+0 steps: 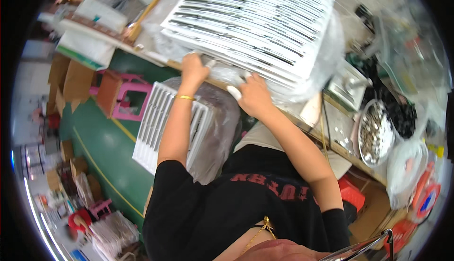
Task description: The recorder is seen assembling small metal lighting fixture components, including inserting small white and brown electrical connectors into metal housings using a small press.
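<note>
A stack of white slatted panels [246, 22] lies on the workbench in front of me, with clear plastic film [326, 67] under and around it. My left hand [194, 71] is at the near edge of the panels, toward their left corner, fingers curled and thumb pointing right. Farther right along that edge, my right hand [254, 95] also has its fingers bent against the panel. White coverings show on some of the fingertips. Parts of the fingers are hidden at the edge. Crumpled film lies between the two hands.
Below the bench at left stand more slatted panels [150, 119] beside a plastic-wrapped bundle [222, 119]. A pink stool [127, 95] is on the green floor. At right are a bowl of small metal parts [376, 133], a white plastic bag [406, 171] and black pieces [402, 114].
</note>
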### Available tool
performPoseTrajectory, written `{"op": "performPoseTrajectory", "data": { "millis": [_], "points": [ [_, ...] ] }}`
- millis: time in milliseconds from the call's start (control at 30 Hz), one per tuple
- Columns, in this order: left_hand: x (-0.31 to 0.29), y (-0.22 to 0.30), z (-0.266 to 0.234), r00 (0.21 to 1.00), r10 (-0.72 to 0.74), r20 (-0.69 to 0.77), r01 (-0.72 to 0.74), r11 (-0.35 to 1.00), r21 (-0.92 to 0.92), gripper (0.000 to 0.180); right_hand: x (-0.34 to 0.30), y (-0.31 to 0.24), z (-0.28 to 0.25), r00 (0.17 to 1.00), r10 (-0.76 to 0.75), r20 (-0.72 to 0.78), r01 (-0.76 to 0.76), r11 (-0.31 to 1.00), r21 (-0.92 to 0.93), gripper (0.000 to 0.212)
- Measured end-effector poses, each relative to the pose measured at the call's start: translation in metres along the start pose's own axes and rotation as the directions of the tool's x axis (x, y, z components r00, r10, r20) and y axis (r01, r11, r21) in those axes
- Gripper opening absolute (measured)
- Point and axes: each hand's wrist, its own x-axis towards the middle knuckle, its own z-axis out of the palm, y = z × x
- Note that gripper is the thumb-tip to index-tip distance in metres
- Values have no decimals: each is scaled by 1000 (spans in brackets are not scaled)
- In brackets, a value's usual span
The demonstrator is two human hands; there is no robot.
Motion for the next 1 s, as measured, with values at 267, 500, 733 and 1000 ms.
{"op": "performPoseTrajectory", "data": {
  "millis": [267, 500, 733, 1000],
  "points": [
    [-5, 5, 23, 975, -221, -13, 203, 915, -347, 42, -17, 16, -15, 996, -29, 87, 20, 995, 102, 49],
    [-19, 10, 26, 949, -287, -131, 207, 880, -427, 38, -85, 54, -72, 974, 199, 109, -157, 937, -311, 40],
    [-32, 36, 8, 992, -125, 0, 122, 968, -220, 46, -91, 66, -69, 993, 110, 48, -92, 955, -283, 44],
    [-46, 79, 4, 984, -142, 106, 167, 943, -287, 52, -114, 57, -93, 977, 20, -213, -52, 988, -145, 30]
  ]
}}
